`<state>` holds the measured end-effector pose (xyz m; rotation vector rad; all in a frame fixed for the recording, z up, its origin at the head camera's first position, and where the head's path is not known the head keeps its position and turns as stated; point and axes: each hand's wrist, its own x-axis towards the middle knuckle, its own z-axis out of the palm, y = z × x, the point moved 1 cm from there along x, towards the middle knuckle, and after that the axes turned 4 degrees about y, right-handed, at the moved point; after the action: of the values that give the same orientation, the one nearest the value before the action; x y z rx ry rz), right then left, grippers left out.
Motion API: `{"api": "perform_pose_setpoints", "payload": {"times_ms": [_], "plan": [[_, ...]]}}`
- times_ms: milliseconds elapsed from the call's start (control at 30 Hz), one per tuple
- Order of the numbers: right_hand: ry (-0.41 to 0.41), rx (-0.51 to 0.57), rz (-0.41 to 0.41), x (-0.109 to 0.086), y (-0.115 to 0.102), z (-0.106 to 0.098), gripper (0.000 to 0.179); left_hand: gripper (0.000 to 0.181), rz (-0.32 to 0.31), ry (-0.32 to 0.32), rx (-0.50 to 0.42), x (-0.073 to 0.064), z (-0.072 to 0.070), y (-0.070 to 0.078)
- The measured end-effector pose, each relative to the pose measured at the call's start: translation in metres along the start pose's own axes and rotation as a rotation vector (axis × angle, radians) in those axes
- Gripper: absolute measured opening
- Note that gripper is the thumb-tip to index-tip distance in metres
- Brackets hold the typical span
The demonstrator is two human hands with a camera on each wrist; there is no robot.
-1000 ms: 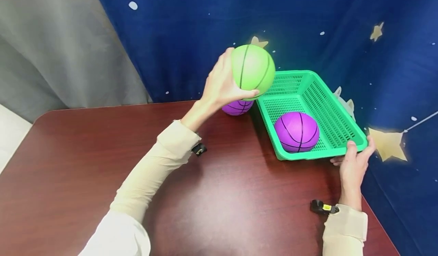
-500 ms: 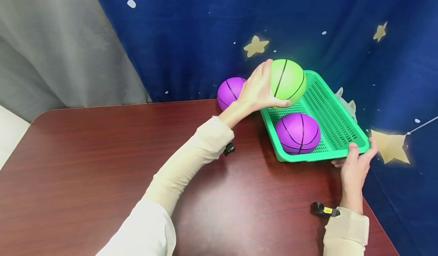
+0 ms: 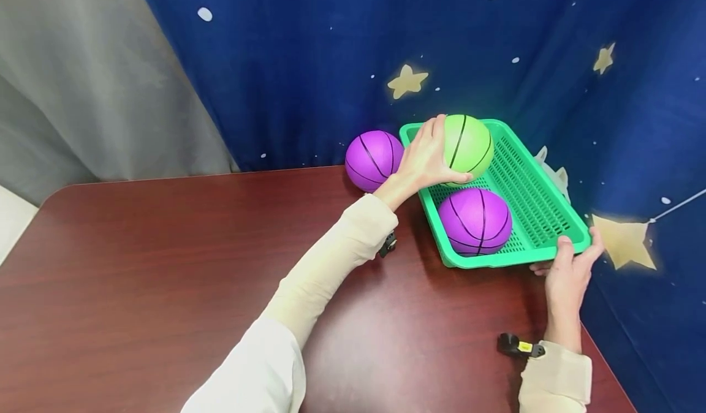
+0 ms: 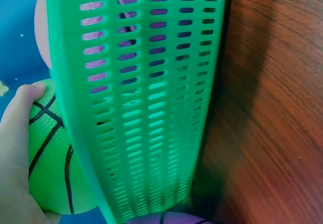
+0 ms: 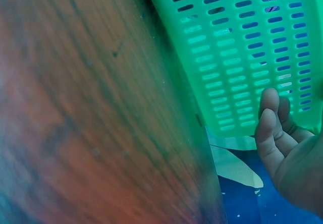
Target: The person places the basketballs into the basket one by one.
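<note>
My left hand (image 3: 430,155) grips a light green ball (image 3: 469,149) with black basketball lines, in the far left part of a green plastic basket (image 3: 543,183). Thumb and fingers spread around the ball's left side; in the left wrist view the ball (image 4: 53,158) shows beyond the basket wall (image 4: 146,108). A purple ball (image 3: 475,222) lies inside the basket at its near left. At the basket's near right corner my right hand (image 3: 568,278) holds the rim, thumb on top and the other fingers outside against the slotted wall, as the right wrist view shows.
Another purple ball (image 3: 374,160) sits on the table left of the basket, partly behind my left wrist. The dark red wooden table (image 3: 193,278) ends at a blue curtain (image 3: 309,64) with stars and a grey curtain (image 3: 99,82).
My left hand has carried the green ball right and down into the basket. The purple ball on the table, partly covered before, shows more fully. My right hand stays on the rim.
</note>
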<state>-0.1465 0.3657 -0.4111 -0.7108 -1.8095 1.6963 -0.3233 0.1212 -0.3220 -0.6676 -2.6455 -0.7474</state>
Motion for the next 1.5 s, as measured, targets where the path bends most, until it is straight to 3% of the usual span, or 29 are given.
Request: {"api": "perform_pose_setpoints", "payload": {"times_ms": [267,533,1100,1233,1500], "plan": [[0.010,-0.002,-0.019,0.001,-0.002,-0.001,0.049,0.128,-0.031,0.031,-0.028,0.004,0.022,-0.002],[0.016,-0.031,-0.011,-0.002,0.000,-0.002,0.049,0.129,-0.113,-0.059,0.012,0.003,0.046,-0.010],[0.031,-0.016,-0.039,-0.002,0.003,0.000,0.049,0.123,-0.021,-0.206,0.200,0.007,0.055,-0.012],[0.030,-0.017,-0.047,-0.002,0.004,0.000,0.049,0.121,-0.032,-0.242,0.218,0.006,0.055,-0.011],[0.007,-0.027,-0.048,0.000,0.003,-0.001,0.049,0.121,-0.057,-0.243,0.202,0.006,0.054,-0.011]]}}
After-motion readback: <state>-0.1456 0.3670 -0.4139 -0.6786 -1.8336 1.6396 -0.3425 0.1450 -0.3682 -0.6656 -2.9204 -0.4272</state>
